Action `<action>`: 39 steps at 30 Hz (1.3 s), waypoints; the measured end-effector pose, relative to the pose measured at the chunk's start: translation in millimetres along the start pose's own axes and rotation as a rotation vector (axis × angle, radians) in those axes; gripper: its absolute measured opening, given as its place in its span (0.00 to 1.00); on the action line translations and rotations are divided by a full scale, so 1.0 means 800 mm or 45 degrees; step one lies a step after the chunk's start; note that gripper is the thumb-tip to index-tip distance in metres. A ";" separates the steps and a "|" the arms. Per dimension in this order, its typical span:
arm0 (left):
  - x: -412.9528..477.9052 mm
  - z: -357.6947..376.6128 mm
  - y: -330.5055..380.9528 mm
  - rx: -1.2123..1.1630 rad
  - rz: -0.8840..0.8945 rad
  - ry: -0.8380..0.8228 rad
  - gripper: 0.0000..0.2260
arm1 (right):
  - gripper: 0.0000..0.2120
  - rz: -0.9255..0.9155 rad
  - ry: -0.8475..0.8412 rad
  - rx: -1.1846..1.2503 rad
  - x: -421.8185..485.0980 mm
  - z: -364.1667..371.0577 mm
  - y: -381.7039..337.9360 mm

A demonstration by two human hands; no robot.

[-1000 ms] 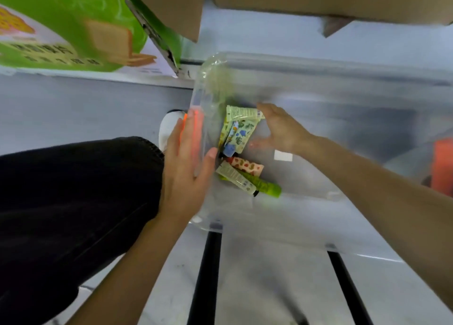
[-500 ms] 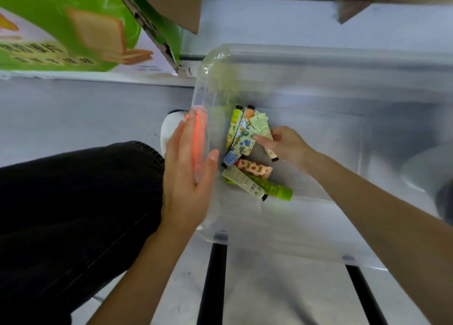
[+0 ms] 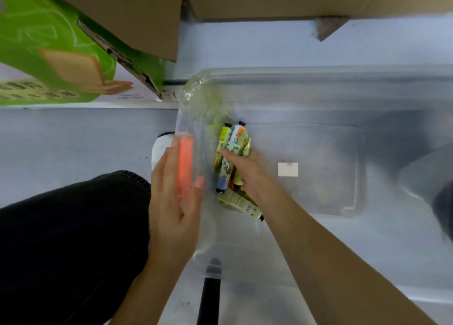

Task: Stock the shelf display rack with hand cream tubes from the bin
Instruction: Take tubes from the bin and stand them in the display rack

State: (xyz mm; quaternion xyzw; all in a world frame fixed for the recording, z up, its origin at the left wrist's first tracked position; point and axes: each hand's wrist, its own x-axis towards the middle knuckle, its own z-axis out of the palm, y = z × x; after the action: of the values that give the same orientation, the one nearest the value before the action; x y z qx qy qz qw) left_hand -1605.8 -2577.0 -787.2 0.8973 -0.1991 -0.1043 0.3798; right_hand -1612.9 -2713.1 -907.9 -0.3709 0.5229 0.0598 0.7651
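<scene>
I have the right hand point(image 3: 247, 175) down inside the clear plastic bin point(image 3: 318, 72), its fingers curled round a bundle of printed hand cream tubes point(image 3: 232, 140) in yellow, white and orange. Their black caps poke out beyond the fingertips, toward the far wall. How many sit in that grasp I cannot count through the blur, perhaps three or four. Just behind the knuckles, under the wrist, a pale green tube with a black cap point(image 3: 239, 202) lies loose on the bin floor over a lime green one. The left hand point(image 3: 171, 202) lies with straight fingers flat against the bin's end wall, grasping nothing, and the orange plastic latch point(image 3: 185, 162) shows between its fingers and thumb. The display rack is nowhere in view, so I judge the job partway at best: one handful is gathered but not lifted clear, at least two tubes are left to collect, and all the shelving is to come.
</scene>
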 end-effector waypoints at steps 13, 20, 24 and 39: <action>0.000 -0.001 0.001 -0.053 -0.021 0.027 0.25 | 0.28 0.262 0.032 0.154 0.012 0.005 -0.002; 0.003 -0.012 0.017 0.038 0.004 0.083 0.25 | 0.18 0.253 -0.045 0.226 -0.052 -0.013 -0.024; 0.014 -0.029 0.079 -0.250 -0.193 0.090 0.27 | 0.11 0.171 -0.199 0.418 -0.144 -0.016 -0.075; 0.008 -0.135 0.368 -1.090 -0.368 0.056 0.11 | 0.18 -0.558 -0.138 0.588 -0.453 0.030 -0.261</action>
State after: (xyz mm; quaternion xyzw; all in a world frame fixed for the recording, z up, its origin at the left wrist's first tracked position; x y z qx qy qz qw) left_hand -1645.7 -2696.8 -500.4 0.6800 -0.0027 -0.2101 0.7025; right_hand -1656.4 -2740.4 -492.5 -0.2874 0.3887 -0.2070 0.8506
